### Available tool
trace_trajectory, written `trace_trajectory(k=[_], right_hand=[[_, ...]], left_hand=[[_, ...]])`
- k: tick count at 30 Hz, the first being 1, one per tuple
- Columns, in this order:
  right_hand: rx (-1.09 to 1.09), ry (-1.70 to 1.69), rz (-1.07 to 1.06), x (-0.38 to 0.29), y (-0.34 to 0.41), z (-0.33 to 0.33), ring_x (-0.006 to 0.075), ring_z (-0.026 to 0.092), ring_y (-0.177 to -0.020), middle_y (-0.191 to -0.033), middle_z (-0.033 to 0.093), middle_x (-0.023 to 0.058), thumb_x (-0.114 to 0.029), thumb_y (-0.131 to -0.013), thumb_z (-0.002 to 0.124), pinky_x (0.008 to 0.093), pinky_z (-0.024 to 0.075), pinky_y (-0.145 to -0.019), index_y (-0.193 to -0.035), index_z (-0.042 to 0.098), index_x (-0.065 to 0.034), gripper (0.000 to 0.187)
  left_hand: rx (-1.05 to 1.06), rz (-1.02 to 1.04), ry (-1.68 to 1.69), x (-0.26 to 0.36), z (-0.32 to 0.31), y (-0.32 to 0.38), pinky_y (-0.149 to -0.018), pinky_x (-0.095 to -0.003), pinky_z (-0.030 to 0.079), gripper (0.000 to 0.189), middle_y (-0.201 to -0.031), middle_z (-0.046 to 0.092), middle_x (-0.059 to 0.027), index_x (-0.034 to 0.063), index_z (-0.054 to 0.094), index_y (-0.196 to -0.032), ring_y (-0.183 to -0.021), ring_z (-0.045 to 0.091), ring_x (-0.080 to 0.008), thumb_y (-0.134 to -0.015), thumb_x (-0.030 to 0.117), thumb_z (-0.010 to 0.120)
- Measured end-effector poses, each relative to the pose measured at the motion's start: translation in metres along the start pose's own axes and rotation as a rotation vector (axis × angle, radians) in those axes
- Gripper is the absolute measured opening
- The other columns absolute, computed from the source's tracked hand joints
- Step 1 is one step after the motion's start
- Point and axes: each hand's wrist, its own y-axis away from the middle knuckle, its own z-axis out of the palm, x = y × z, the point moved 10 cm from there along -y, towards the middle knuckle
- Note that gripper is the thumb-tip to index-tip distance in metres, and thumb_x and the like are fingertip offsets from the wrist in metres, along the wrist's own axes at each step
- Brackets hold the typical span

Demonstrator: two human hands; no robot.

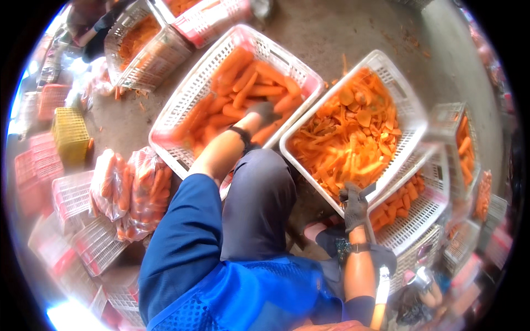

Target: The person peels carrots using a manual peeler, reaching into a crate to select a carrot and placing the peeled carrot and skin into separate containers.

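My left hand (pixel 263 113), in a dark glove, reaches into a white plastic crate (pixel 198 78) of whole carrots (pixel 248 89). Its fingers lie among the carrots and blur hides whether they hold one. At the near right corner of a second white crate (pixel 308 171), my gloved right hand (pixel 354 205) is closed around a tool whose flat dark blade (pixel 367 190) sticks out to the right; the handle is mostly covered. That crate holds orange carrot peelings and slices (pixel 352 128).
Right of the peelings stands a crate (pixel 430 215) with cut carrot pieces (pixel 397 207). Plastic bags of carrots (pixel 149 186) lie at left, near stacked crates and a yellow crate (pixel 71 134). Another person's gloved hand (pixel 103 22) shows at upper left, beside a crate of peelings (pixel 155 62).
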Motion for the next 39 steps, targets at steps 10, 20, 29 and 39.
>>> trace_trajectory(k=[10,20,29,39], right_hand=[[-0.140,-0.115,0.040,-0.114,0.030,0.048,0.0098,0.060,-0.069,-0.080,0.068,0.0028,-0.034,-0.100,0.057,0.0231,0.0476,-0.064,-0.118,0.071,-0.0092,0.034],[-0.148,-0.204,-0.514,-0.318,0.083,0.050,0.0129,0.066,-0.088,-0.110,0.067,0.0101,-0.035,-0.107,0.042,0.0242,0.0540,-0.066,-0.129,0.063,-0.0040,0.044],[0.182,-0.020,-0.533,-0.295,0.109,-0.016,0.0141,0.066,-0.076,-0.100,0.071,0.0064,-0.047,-0.103,0.048,0.0265,0.0525,-0.064,-0.112,0.071,-0.0055,0.048],[0.125,-0.285,-0.495,-0.239,0.093,0.013,0.0121,0.066,-0.076,-0.096,0.072,0.0073,-0.035,-0.099,0.064,0.0239,0.0522,-0.065,-0.110,0.070,-0.0025,0.035]], left_hand=[[-0.107,0.054,0.744,0.064,-0.129,0.143,-0.061,-0.0296,0.054,0.046,-0.083,0.063,-0.0044,0.0030,0.068,-0.118,-0.066,0.060,-0.0139,-0.087,0.035,0.075],[-0.468,0.523,0.474,0.302,-0.120,0.256,-0.079,-0.0263,0.054,0.061,-0.107,0.069,-0.0097,0.0015,0.057,-0.137,-0.095,0.065,-0.0137,-0.085,0.026,0.078],[-0.519,0.428,1.374,0.347,-0.026,0.259,-0.058,-0.0270,0.055,0.054,-0.097,0.065,-0.0091,0.0006,0.055,-0.131,-0.070,0.065,-0.0173,-0.094,0.038,0.066],[-0.581,0.185,1.691,0.322,0.023,0.230,-0.054,-0.0289,0.051,0.053,-0.084,0.065,-0.0092,0.0063,0.061,-0.119,-0.064,0.061,-0.0184,-0.098,0.054,0.055]])
